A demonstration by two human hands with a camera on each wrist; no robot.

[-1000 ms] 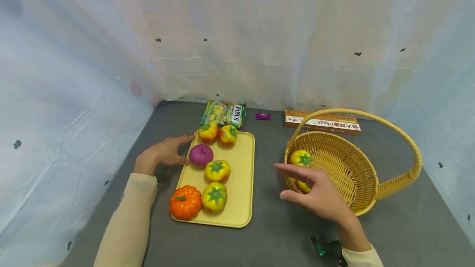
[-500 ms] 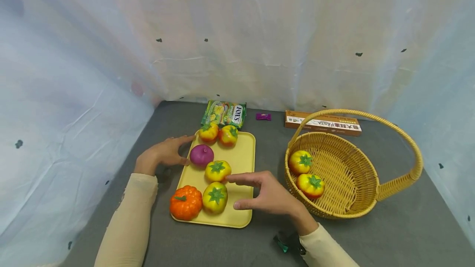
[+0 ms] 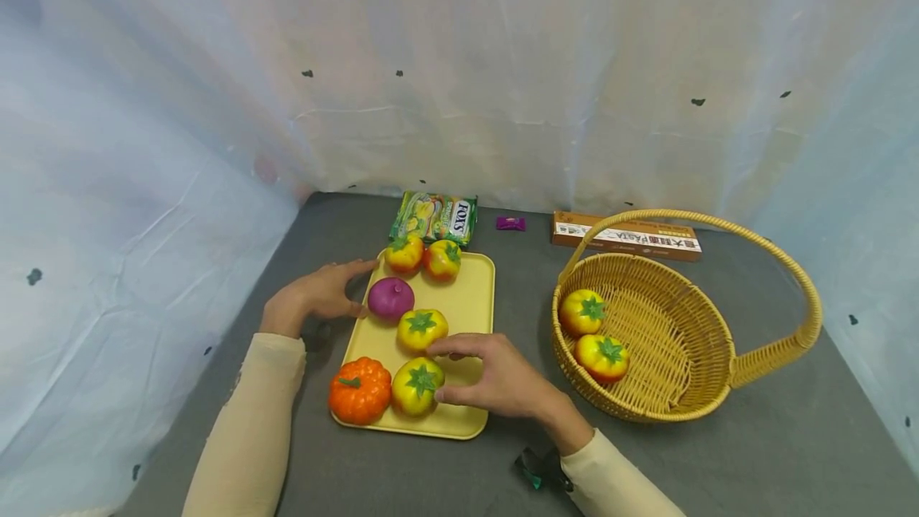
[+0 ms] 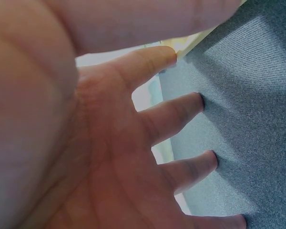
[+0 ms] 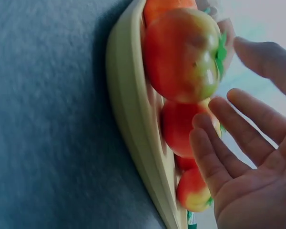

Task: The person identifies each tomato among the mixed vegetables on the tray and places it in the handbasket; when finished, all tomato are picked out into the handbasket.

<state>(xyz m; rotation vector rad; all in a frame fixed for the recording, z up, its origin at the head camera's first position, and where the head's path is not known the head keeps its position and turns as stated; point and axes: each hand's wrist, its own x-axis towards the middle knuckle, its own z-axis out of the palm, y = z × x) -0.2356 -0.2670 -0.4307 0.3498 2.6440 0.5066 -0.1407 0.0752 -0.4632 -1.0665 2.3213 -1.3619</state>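
A pale yellow tray (image 3: pixel 470 294) holds several red-yellow toy tomatoes, a purple onion (image 3: pixel 391 298) and an orange pumpkin (image 3: pixel 360 391). My left hand (image 3: pixel 323 292) rests at the tray's left side, thumb and index finger at its rim; in the left wrist view the other fingertips reach the dark cloth. Over the tray's right part hovers my right hand (image 3: pixel 488 377), fingers spread from the thumb, beside the nearest tomato (image 3: pixel 416 387). That tomato (image 5: pixel 183 55) appears apart from the fingers in the right wrist view. A second tomato (image 3: pixel 422 330) lies just behind it.
A wicker basket (image 3: pixel 689 294) with a tall handle stands at the right, two tomatoes (image 3: pixel 601 357) inside. Along the back lie a green FOX'S packet (image 3: pixel 434 218), a small purple wrapped sweet (image 3: pixel 510 223) and a pasta box (image 3: pixel 625 238).
My right hand has come left from above the basket to the tray, and its thumb and fingers have drawn closer to the nearest tomato. The left hand has stayed in place.
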